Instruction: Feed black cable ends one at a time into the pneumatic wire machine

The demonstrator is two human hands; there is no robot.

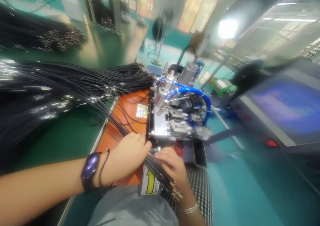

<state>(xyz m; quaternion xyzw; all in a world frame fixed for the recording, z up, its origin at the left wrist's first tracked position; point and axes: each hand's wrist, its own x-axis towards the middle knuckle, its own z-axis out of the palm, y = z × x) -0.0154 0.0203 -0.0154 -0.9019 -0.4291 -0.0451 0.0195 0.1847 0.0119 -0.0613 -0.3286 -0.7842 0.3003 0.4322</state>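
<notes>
Heads up, the edges are pretty smeared, so I can't read anything on the screen [282, 101] over on the right. Both forearms get cut off by the frame, and the stretch of cable inside the left hand [131, 154] is covered by the hand itself. There's also a small shiny bit near the fingertips that's too tiny to make out.

Around that: a machine [162, 119] with blue hoses [208, 104] sits just beyond the hands, with its orange plate [132, 103] partly under the left one. A phone [200, 152] is near the right hand [173, 164], and a big heap of black cables [115, 76] runs in from the left above the green counter [72, 132]. The hands and bundle partly block a label with a yellow arrow [150, 182].

The thin cable bundle [160, 169] is right at the hands: left fingers are curled around it, and its loose ends slant down past the right palm. Right fingers are bent beside it, but I can't tell if they're actually gripping.
</notes>
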